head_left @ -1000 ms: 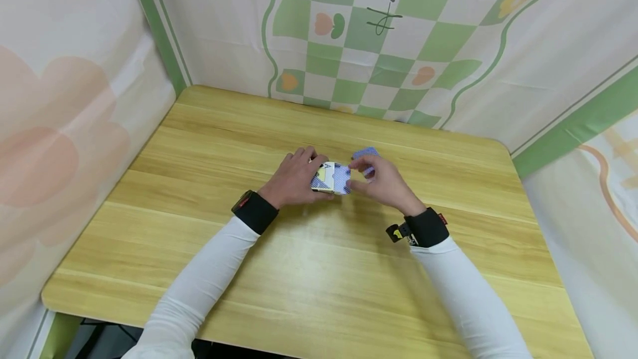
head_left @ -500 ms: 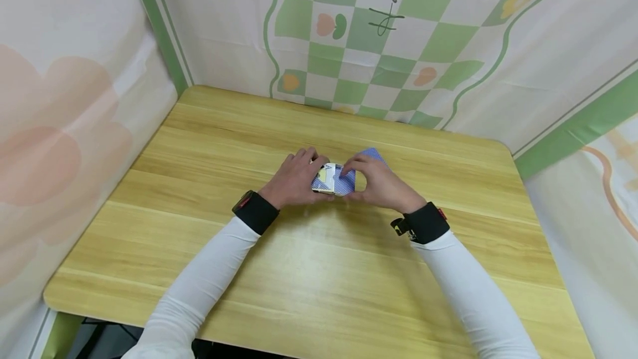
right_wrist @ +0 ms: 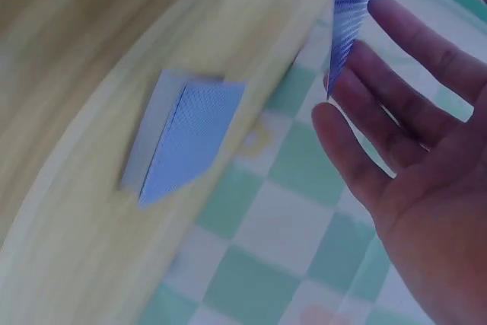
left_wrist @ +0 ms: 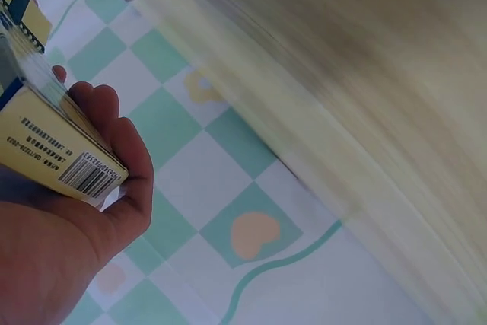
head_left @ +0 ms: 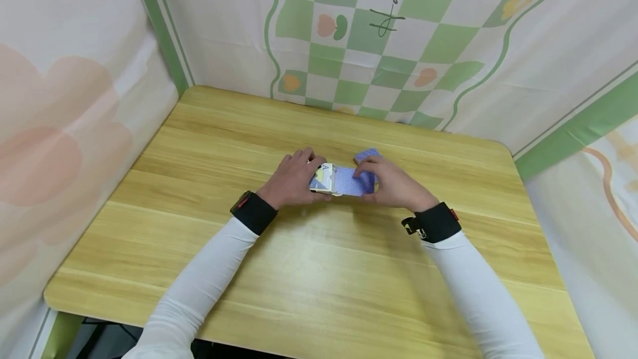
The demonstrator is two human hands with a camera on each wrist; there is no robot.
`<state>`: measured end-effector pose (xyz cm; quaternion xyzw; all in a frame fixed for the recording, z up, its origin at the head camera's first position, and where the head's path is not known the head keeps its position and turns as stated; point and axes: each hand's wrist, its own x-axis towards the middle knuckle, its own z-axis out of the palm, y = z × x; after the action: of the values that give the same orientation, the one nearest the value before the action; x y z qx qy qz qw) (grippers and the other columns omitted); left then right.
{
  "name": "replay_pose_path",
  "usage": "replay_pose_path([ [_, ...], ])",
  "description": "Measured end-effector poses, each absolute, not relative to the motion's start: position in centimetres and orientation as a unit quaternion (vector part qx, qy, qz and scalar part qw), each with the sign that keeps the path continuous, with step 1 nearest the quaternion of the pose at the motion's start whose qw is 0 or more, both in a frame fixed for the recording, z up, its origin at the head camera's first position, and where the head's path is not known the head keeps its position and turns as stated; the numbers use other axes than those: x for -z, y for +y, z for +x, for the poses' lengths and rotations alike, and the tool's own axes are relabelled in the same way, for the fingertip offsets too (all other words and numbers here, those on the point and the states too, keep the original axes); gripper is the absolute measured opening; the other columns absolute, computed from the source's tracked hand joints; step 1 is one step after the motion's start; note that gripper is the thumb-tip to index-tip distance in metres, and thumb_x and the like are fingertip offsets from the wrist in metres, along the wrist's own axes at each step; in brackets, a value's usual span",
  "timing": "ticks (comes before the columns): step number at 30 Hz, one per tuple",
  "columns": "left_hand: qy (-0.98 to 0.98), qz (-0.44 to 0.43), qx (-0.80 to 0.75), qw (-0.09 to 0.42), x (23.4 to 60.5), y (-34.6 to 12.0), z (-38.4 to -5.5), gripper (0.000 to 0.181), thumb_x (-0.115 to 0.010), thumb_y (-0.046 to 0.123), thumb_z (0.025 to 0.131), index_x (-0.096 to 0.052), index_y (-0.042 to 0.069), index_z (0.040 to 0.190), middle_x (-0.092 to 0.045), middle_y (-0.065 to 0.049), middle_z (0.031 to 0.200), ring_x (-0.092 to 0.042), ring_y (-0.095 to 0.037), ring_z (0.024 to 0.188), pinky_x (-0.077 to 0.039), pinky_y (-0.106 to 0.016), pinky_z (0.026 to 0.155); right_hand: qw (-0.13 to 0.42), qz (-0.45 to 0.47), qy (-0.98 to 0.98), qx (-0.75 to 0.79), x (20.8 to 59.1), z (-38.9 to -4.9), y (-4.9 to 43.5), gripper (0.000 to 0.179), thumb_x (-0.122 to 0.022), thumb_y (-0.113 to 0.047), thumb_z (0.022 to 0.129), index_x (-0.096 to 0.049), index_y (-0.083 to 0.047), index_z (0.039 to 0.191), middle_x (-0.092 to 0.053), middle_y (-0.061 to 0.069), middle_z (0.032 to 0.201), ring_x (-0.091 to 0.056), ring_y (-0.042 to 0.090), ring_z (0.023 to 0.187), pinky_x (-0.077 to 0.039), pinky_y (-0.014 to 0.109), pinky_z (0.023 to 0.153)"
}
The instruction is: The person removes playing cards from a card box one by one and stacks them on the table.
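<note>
One wooden table (head_left: 304, 276) backs onto checkered cloth (head_left: 371, 43); left hand (head_left: 291, 179) grips box (head_left: 323, 178), right hand (head_left: 396, 183) pinches cards (head_left: 349, 181).

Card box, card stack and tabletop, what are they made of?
Card box: probably cardboard, its printed panels flat and crisp-edged. Card stack: likely smooth paper or plastic; flat, patterned face leaves it open. Tabletop: glossy wood or wood-look laminate, showing grain and reflected light.

Blue-backed cards (head_left: 350, 181) partway out of pale box (head_left: 326, 177), stack (right_wrist: 190, 141) nearby
</note>
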<state>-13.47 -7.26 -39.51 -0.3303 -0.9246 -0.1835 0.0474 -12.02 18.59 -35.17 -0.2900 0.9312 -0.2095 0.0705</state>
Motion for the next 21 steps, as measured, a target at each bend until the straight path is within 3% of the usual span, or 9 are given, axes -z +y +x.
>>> replay_pose_path([
  [4,-0.928,-0.321,0.182,0.046,39.7,-7.5,-13.5,0.081,-0.065,0.066,0.066,-0.047,0.016,0.128,-0.043,-0.004,0.112,-0.042,-0.020,0.100,-0.035,-0.040,0.083,0.050,-0.243,0.947,0.206,35.4,-12.8,20.5,0.044,-0.078,-0.022,0.067,-0.061,-0.011,0.107,-0.049,0.014,0.123,-0.043,0.032,0.110,-0.043,0.042,0.081],
  [10,-0.930,-0.319,0.178,0.030,39.7,-7.3,-13.5,0.082,-0.064,0.066,0.067,-0.046,0.016,0.129,-0.043,-0.005,0.114,-0.042,-0.021,0.103,-0.034,-0.041,0.084,0.031,-0.134,0.967,0.216,36.4,-14.1,22.1,0.057,-0.074,-0.034,0.073,-0.058,-0.004,0.119,-0.053,0.016,0.111,-0.052,0.032,0.097,-0.043,0.040,0.075],
  [21,-0.930,-0.319,0.180,0.032,39.6,-7.0,-13.3,0.079,-0.066,0.064,0.067,-0.048,0.016,0.127,-0.044,-0.004,0.113,-0.041,-0.020,0.101,-0.034,-0.039,0.081,0.039,-0.060,0.972,0.225,38.3,-16.0,22.2,0.057,-0.072,-0.040,0.074,-0.060,-0.003,0.115,-0.055,0.020,0.113,-0.049,0.032,0.100,-0.041,0.041,0.077],
])
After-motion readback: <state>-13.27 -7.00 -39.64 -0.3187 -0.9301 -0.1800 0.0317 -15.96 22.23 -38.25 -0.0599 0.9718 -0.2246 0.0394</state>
